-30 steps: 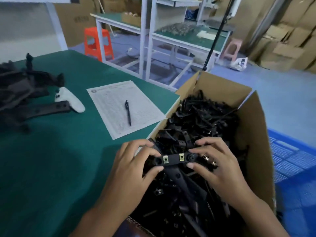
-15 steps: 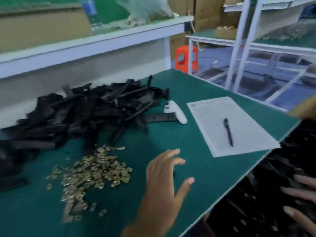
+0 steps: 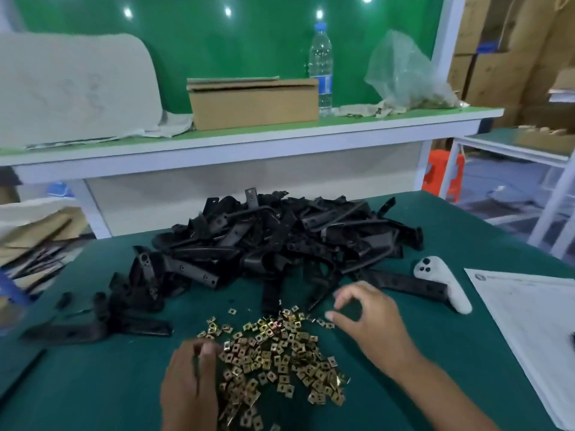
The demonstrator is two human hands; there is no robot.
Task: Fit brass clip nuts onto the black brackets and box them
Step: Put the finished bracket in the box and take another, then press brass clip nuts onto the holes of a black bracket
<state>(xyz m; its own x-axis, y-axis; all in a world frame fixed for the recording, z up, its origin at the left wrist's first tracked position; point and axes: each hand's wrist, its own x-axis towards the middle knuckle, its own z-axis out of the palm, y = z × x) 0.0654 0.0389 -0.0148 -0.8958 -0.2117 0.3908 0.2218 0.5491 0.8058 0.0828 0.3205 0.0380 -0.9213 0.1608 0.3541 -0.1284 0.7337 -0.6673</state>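
Note:
A big heap of black brackets [image 3: 280,244] lies across the middle of the green table [image 3: 466,353]. In front of it spreads a pile of small brass clip nuts [image 3: 273,362]. My left hand [image 3: 189,387] rests at the left edge of the nut pile, its fingers bent down onto the nuts; any nut between them is hidden. My right hand [image 3: 370,318] hovers at the pile's upper right edge, beside the brackets, with thumb and forefinger curved toward each other around an empty gap. The finished-parts carton is out of view.
A white controller [image 3: 441,281] lies right of the brackets, on a bracket's end. A printed sheet [image 3: 529,331] covers the table's right side. Behind, a raised shelf [image 3: 249,141] carries a cardboard box [image 3: 252,102], a water bottle [image 3: 321,63] and a plastic bag [image 3: 401,73].
My view swung left from the carton to the table. Both hands let go of the fitted bracket in the carton and moved to the brass nut pile.

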